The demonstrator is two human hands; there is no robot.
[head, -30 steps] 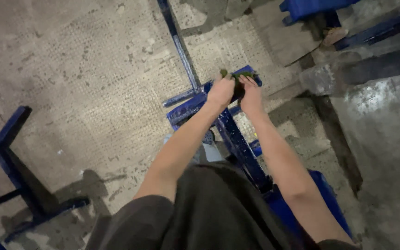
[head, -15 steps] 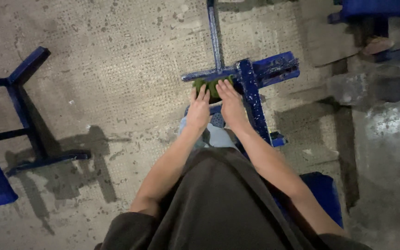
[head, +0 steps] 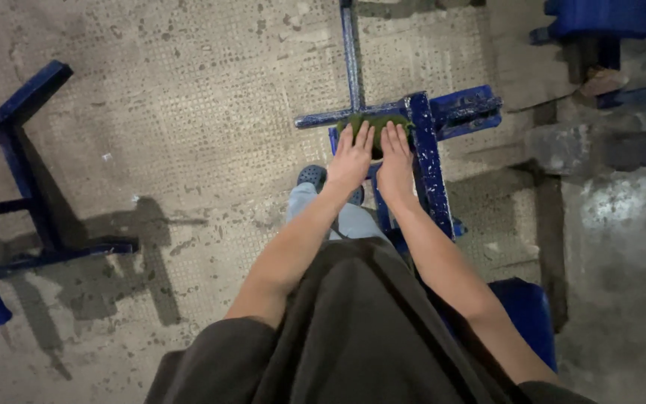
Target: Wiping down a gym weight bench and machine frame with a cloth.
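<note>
**Entry: two hands pressed on a green pad over a blue metal frame**

1. Dark brown loose garment (head: 353, 329), nearest the camera; both bare forearms are seen extending from it.

2. Blue moulded seat edge (head: 528, 314), low right, just beside the right forearm.

3. Light blue trouser leg (head: 338, 217) and grey perforated clog (head: 315, 177), planted on the floor between the forearms, near the frame.

4. Left hand (head: 351, 155) and right hand (head: 395, 155), side by side and touching or nearly so. Both are laid flat, fingers extended and close together, nothing gripped; palms are pressed down on item 5.

5. Dark green pad of coarse, scouring-type material (head: 375, 122), lying on top of the frame where its bars cross, partly hidden under the fingertips.

6. Blue painted metal frame with chipped, speckled paint (head: 428, 150): one long bar running toward the camera, a cross bar, and a thin bar leading away.

7. Handling note: even pressure from both palms is judged best, strokes kept along the bar, the pad kept from sliding off the narrow edge.

8. Worn, dotted concrete floor (head: 188, 112); a second blue metal frame (head: 24, 150) well apart at left.
</note>
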